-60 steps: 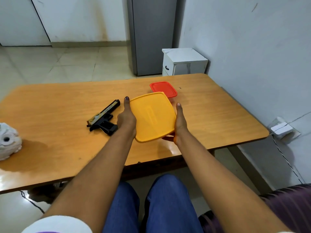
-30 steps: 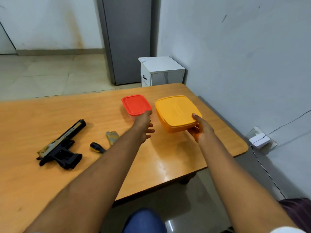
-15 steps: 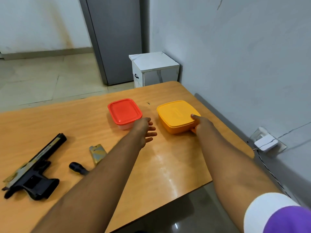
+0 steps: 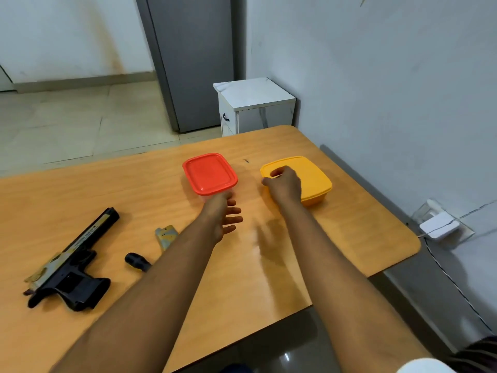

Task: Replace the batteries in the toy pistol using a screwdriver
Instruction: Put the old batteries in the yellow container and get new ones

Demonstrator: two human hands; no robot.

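Toy pistol (image 4: 70, 265), black with a mottled tan slide, lies flat on the near left of the wooden table (image 4: 349, 238), barrel pointing far and slightly right, grip nearest the viewer. Just right of it lie a screwdriver (image 4: 135, 261), only its dark handle showing, and a small tan cover piece (image 4: 166, 236). Both arms reach away from these, toward two lidded boxes at the far right. Left hand (image 4: 221, 217) hovers just near of the red-lidded box (image 4: 209, 174), fingers loosely spread, holding nothing. Right hand (image 4: 285, 184) sits over the near left corner of the orange box (image 4: 312, 180), fingers curled at the lid's edge, apparently gripping it. Pistol and screwdriver lie well to the left of both hands, the left hand nearer.
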